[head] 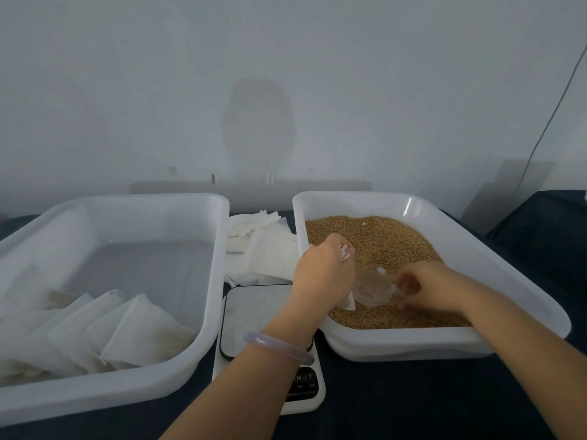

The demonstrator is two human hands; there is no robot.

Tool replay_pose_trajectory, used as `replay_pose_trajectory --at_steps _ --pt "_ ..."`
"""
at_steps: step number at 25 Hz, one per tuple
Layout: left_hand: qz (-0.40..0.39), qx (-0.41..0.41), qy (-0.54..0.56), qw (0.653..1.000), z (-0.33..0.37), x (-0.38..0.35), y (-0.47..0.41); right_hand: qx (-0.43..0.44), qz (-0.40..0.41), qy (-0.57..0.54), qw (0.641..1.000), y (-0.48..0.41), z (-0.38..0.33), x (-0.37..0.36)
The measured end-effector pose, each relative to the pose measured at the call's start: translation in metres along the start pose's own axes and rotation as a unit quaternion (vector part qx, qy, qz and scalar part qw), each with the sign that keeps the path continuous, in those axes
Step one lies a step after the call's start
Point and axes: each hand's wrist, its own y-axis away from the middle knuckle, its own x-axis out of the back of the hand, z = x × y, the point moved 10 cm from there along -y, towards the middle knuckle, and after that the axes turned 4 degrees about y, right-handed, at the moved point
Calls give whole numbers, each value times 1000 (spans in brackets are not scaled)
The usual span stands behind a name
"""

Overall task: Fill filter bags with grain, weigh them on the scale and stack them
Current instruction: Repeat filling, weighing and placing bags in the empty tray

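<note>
Over the grain (381,236) in the right tray (476,246), a filter bag (349,303) is gripped by the left hand (324,268), and a clear scoop (373,289), just beside the bag, is held in the curled fingers of the right hand (425,284). If the bag's mouth were let sag, or the scoop tipped off-centre, grain could be spilled onto the scale (254,312) or the desk (413,401), and the weighing upset. Filled bags (143,328) are stacked in the left tray (219,265)

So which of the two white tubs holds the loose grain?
The right tub, where the right hand holds a clear scoop in brown grain; the left tub holds only filter bags.
</note>
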Motion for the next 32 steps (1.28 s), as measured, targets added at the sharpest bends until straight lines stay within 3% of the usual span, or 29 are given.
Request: replay_pose_trajectory --at_steps 4,6,8,10,15,21,25,28,32 --pt "9 8 58 998 9 12 7 22 104 -71 992 10 -18 28" --pt "66 -35 69 995 26 36 12 77 156 -149 973 24 -43 49" --pt "135 -73 44 987 43 65 15 137 164 -227 950 40 -81 64" --pt "153 -65 22 986 49 85 16 193 151 -261 934 51 -124 70" --pt "122 -9 -35 992 25 119 22 235 144 -323 905 48 -183 72" --pt "69 22 -99 992 -8 139 21 257 96 -313 909 25 -215 49" --pt "42 39 59 997 -28 140 16 229 97 -387 888 13 -200 43" --pt "-44 41 116 991 -38 128 16 221 101 -423 873 9 -191 40" --pt "-141 26 -7 990 -54 105 18 204 131 -442 864 5 -183 42"
